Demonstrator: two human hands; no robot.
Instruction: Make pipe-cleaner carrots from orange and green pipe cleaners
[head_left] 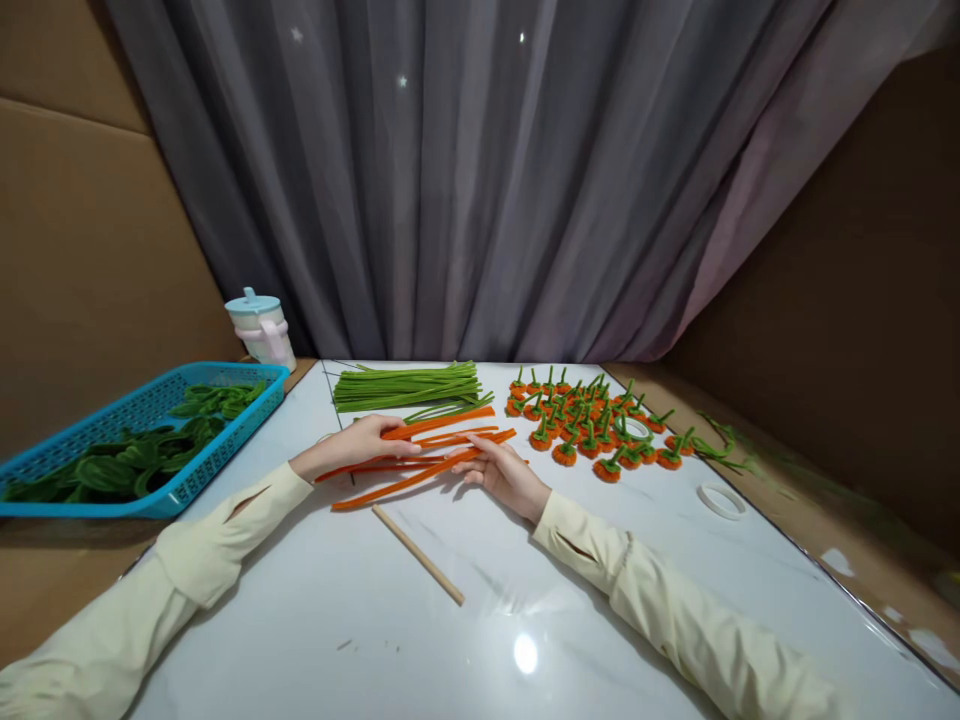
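Note:
My left hand (364, 442) is closed around a bundle of orange pipe cleaners (442, 422), low over the white table. My right hand (514, 482) pinches a few more orange pipe cleaners (390, 490) between thumb and fingers; they slant down to the left below my left hand. Some loose orange strands lie between the two hands. Just behind is a pile of green pipe cleaners (409, 388). Many small orange pipe-cleaner pumpkins (565, 454) with green stems stand behind and right of my right hand. A thin wooden stick (418, 555) lies in front of both hands.
A blue plastic basket (217, 455) with green fuzzy leaves (139, 465) stands at the left. Behind it is a lidded cup (260, 330). A white tape roll (722, 502) lies near the right table edge. Cardboard walls flank the table; a grey curtain (450, 180) hangs behind.

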